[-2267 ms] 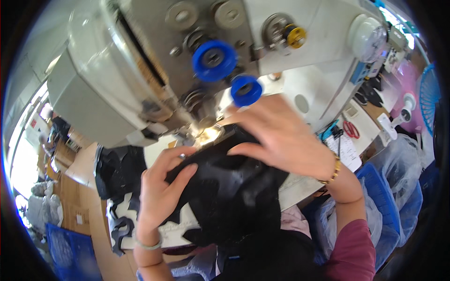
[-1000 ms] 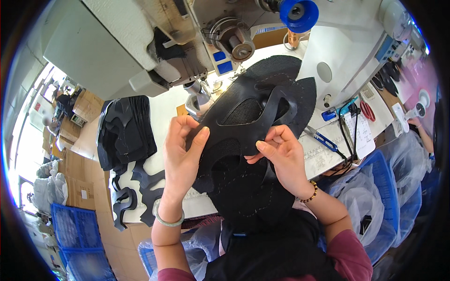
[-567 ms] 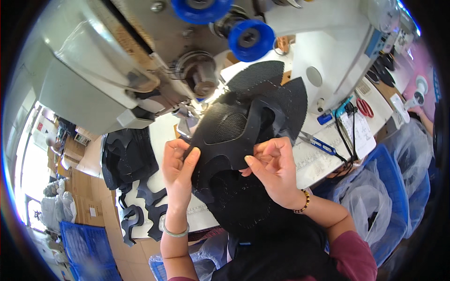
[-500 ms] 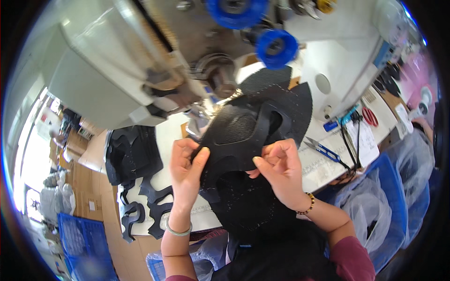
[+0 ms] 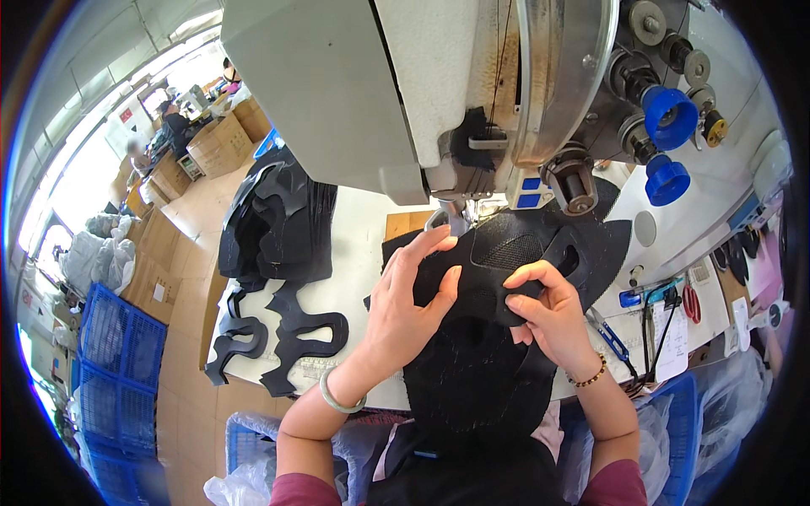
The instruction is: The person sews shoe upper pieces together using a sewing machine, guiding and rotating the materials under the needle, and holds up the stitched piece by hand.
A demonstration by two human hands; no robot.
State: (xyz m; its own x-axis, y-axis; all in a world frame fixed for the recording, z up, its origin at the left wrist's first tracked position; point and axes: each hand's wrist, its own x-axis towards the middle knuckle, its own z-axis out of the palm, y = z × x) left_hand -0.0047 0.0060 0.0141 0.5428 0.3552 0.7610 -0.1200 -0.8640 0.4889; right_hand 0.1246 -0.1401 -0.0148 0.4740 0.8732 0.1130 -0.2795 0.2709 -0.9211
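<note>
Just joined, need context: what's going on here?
A person has a black panel at a sewing machine. The right grip pinches an edge of it between thumb and finger. The left grip is open over it; contact is unclear. A stack of black parts and loose curved pieces lie to the left, snips to the right.

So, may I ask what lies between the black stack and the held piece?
In the head view, bare white table separates the stack from the held piece.
</note>
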